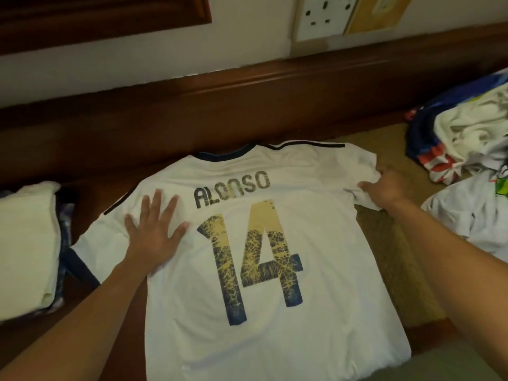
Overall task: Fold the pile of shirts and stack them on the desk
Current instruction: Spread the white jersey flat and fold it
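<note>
A white football shirt (pixel 324 237) lies spread back-up on the wooden desk (pixel 165 119), printed "ALONSO" and a worn blue-and-yellow 14. My left hand (pixel 155 229) presses flat on its left shoulder area, fingers spread. My right hand (pixel 384 185) grips the bunched right sleeve at the shirt's edge. At the far left sits a stack of folded shirts (pixel 27 243), a white one on top. An unfolded pile of shirts (pixel 467 138) in white, blue and red lies at the right.
A raised dark wooden ledge (pixel 247 86) runs along the back under a white wall with a socket plate (pixel 327 12). A tan mat (pixel 390 243) covers the desk's right part, under the shirt's right side and the pile.
</note>
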Available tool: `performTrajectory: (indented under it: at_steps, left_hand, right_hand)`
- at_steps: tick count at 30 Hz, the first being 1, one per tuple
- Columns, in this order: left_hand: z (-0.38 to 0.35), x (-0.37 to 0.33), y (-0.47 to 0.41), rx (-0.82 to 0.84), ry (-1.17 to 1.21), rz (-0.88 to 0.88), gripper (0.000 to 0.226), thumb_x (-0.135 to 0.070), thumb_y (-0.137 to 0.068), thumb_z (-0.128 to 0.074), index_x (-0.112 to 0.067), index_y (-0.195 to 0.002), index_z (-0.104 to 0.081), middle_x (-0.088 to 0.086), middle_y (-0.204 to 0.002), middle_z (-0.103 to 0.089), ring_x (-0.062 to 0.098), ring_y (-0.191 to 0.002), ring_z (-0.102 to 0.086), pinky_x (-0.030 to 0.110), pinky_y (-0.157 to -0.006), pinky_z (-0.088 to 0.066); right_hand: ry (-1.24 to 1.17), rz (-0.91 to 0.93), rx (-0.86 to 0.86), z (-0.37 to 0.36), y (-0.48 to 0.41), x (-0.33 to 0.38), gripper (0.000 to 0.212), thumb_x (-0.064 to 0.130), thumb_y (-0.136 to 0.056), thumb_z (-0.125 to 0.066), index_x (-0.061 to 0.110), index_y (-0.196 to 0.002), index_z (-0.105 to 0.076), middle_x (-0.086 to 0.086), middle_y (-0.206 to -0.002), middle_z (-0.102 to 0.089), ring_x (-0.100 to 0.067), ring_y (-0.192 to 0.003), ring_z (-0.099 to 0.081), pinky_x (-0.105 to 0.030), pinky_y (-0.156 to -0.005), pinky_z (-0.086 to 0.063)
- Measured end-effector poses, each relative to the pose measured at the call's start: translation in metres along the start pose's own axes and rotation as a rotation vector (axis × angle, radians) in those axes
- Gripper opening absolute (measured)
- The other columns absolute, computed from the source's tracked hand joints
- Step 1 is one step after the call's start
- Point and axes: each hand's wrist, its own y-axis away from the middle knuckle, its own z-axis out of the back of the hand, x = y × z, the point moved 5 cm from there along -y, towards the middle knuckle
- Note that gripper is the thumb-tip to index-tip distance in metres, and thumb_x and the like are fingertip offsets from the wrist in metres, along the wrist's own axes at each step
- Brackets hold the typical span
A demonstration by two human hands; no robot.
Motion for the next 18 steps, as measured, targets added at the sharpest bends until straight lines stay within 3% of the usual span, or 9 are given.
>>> performTrajectory:
  at_steps: [3,6,8,11,15,18]
  left_hand:
    - [0.002,0.000,0.006,-0.039,0.029,0.005,0.079,-0.081,-0.090,-0.013,-0.045,-0.159,0.001,-0.011,-0.166,0.025,0.020,-0.154,0.021,0.064,-0.119,0.006]
    - [0.012,-0.004,0.016,-0.170,0.104,0.054,0.076,-0.075,-0.094,-0.023,-0.041,-0.160,-0.008,-0.009,-0.168,0.017,0.020,-0.155,0.015,0.059,-0.121,0.007]
    - [0.011,-0.004,0.027,-0.216,0.092,0.069,0.073,-0.070,-0.096,-0.024,-0.038,-0.161,-0.012,-0.006,-0.170,0.012,0.022,-0.156,0.010,0.059,-0.121,0.008]
    - [-0.007,-0.003,0.045,-0.124,-0.002,0.022,0.072,-0.070,-0.098,-0.013,-0.037,-0.161,-0.008,-0.004,-0.169,0.012,0.022,-0.156,0.010,0.063,-0.122,0.002]
    - [-0.015,0.008,0.063,-0.089,0.003,0.014,0.071,-0.071,-0.098,-0.008,-0.038,-0.161,-0.002,-0.006,-0.169,0.016,0.019,-0.155,0.015,0.060,-0.123,0.003]
    - [-0.009,0.017,0.080,-0.131,0.039,0.048,0.072,-0.070,-0.098,-0.008,-0.036,-0.162,-0.004,-0.005,-0.169,0.015,0.019,-0.155,0.015,0.058,-0.123,0.003]
  right_hand:
    - [0.226,0.030,-0.212,0.012,0.012,0.016,0.061,0.043,-0.095,-0.066,0.017,-0.146,-0.045,-0.018,-0.148,-0.044,-0.043,-0.136,-0.039,-0.058,-0.114,-0.028]
    - [0.340,0.315,-0.341,0.011,0.042,0.056,0.053,0.040,-0.097,-0.063,0.019,-0.143,-0.049,-0.017,-0.145,-0.044,-0.040,-0.132,-0.038,-0.054,-0.108,-0.031]
    - [0.318,0.589,-0.241,-0.010,0.062,0.080,0.048,0.038,-0.098,-0.060,0.023,-0.143,-0.051,-0.013,-0.144,-0.049,-0.036,-0.131,-0.041,-0.051,-0.106,-0.032]
    - [0.477,0.838,-0.085,-0.051,0.091,0.096,0.044,0.039,-0.096,-0.061,0.029,-0.139,-0.056,-0.007,-0.147,-0.048,-0.031,-0.129,-0.043,-0.047,-0.104,-0.034]
    - [0.687,0.829,-0.166,-0.080,0.112,0.101,0.032,0.027,-0.086,-0.064,0.023,-0.117,-0.073,-0.010,-0.139,-0.051,-0.033,-0.119,-0.047,-0.047,-0.095,-0.036]
    - [0.607,0.852,-0.278,-0.081,0.125,0.117,0.033,0.023,-0.084,-0.066,0.018,-0.116,-0.073,-0.011,-0.136,-0.053,-0.035,-0.117,-0.047,-0.047,-0.092,-0.037]
